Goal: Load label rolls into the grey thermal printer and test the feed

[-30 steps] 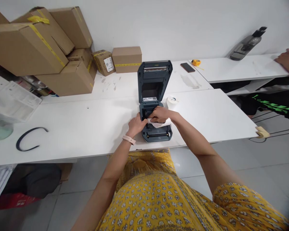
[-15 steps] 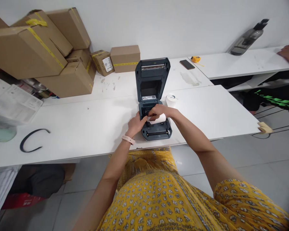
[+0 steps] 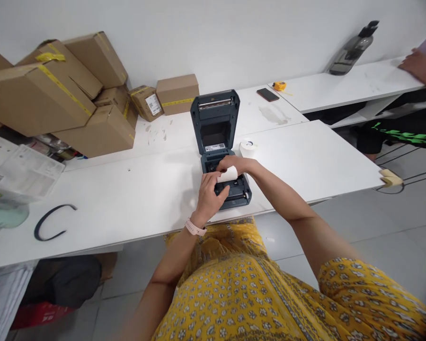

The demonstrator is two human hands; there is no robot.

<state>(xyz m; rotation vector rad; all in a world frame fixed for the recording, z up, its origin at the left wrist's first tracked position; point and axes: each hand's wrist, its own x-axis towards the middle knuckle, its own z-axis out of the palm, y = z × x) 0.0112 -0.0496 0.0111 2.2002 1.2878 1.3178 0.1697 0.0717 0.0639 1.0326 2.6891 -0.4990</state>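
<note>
A dark grey label printer (image 3: 216,123) stands on the white table (image 3: 128,199) with its lid tipped up and back. My right hand (image 3: 234,165) reaches into the open bay and pinches a strip of white label paper (image 3: 228,175). My left hand (image 3: 211,192) lies over the printer's front half, fingers bent down onto the mechanism just left of the paper. A small white label roll (image 3: 247,148) stands on the table right of the printer.
Taped cardboard boxes (image 3: 57,90) are stacked at the back left. A black curved band (image 3: 51,221) lies near the left front edge. A phone (image 3: 267,94), a yellow tape measure (image 3: 279,85) and a handheld vacuum (image 3: 350,49) sit further back. Another person's hand (image 3: 417,64) rests on the far right table.
My left hand has moved from the printer's left side onto its front half. The paper strip is drawn up shorter under my right hand. The view has shifted slightly.
</note>
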